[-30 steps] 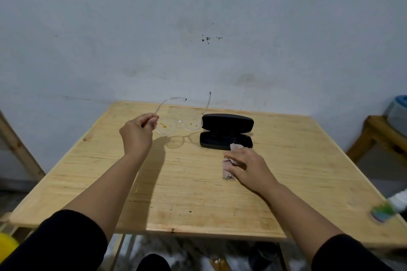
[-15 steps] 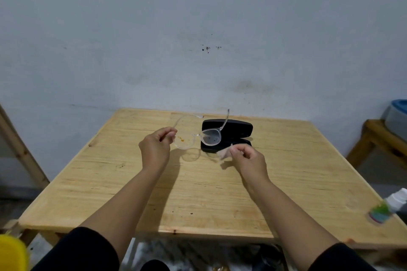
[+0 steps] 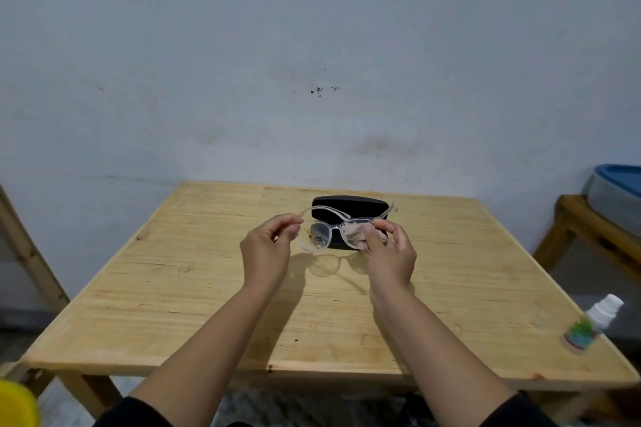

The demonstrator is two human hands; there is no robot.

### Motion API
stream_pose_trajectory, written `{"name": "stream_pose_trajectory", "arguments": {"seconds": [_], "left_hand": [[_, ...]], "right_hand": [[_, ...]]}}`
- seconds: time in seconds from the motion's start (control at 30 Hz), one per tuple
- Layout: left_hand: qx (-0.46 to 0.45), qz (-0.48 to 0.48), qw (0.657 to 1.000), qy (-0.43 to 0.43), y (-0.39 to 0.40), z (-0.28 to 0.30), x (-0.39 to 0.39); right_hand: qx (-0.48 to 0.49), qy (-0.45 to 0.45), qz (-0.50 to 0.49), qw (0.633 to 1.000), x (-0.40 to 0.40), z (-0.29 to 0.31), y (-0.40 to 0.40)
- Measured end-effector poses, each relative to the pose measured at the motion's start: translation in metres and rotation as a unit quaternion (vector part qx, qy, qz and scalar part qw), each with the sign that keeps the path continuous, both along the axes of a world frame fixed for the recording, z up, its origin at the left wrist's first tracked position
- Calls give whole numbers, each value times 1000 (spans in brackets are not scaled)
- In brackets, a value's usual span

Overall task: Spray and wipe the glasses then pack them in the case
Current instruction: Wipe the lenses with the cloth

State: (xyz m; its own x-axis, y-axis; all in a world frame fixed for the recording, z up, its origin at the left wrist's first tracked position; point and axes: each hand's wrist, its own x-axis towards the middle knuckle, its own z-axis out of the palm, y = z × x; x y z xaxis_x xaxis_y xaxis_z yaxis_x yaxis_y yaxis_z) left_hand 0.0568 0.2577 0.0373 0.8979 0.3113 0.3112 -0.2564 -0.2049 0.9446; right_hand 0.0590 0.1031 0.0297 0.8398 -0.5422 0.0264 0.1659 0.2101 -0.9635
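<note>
Glasses (image 3: 341, 227) were held in the air above the worktop (image 3: 173, 288), just in front of the black case (image 3: 348, 206). Long axis ran left-right, lenses facing the camera, both temples open and pointing away toward the wall. The left lens had orange specks; the cloth (image 3: 353, 236) sat behind the right lens.

Versus half a second earlier: the frame had come round from an angled, one-handed hold to square-on, and the right hand had closed the gap, going from holding the cloth clear of the glasses to pressing it on the lens. A second back the cloth was still down on the worktop beside the case.

Left hand (image 3: 265, 251) was pinched shut on the left end of the frame at the hinge, thumb and forefinger together, wrist raised, forearm angled up from lower left. Right hand (image 3: 390, 253) was closed on the cloth and right lens rim, fingers curled over the top, thumb in front.

The spray bottle (image 3: 595, 322) lay tipped on its side at the worktop's right edge, well apart from both hands.
</note>
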Motion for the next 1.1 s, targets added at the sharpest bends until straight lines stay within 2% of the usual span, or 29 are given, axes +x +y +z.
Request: {"name": "stream_pose_trajectory", "arguments": {"seconds": [0.23, 0.5, 0.63, 0.83, 1.1], "left_hand": [[-34, 0, 999, 7, 4, 7, 1], [-53, 18, 998, 24, 8, 9, 2], [-52, 23, 998, 19, 7, 13, 1], [-38, 21, 999, 2, 1, 17, -1], [-39, 19, 999, -5, -1, 22, 0]], "right_hand": [[-89, 16, 20, 996, 0, 5, 0], [-87, 8, 115, 989, -8, 15, -2], [-115, -11, 65, 991, -10, 15, 2], [-81, -21, -12, 996, -9, 19, 9], [-99, -13, -20, 995, -9, 20, 9]]}}
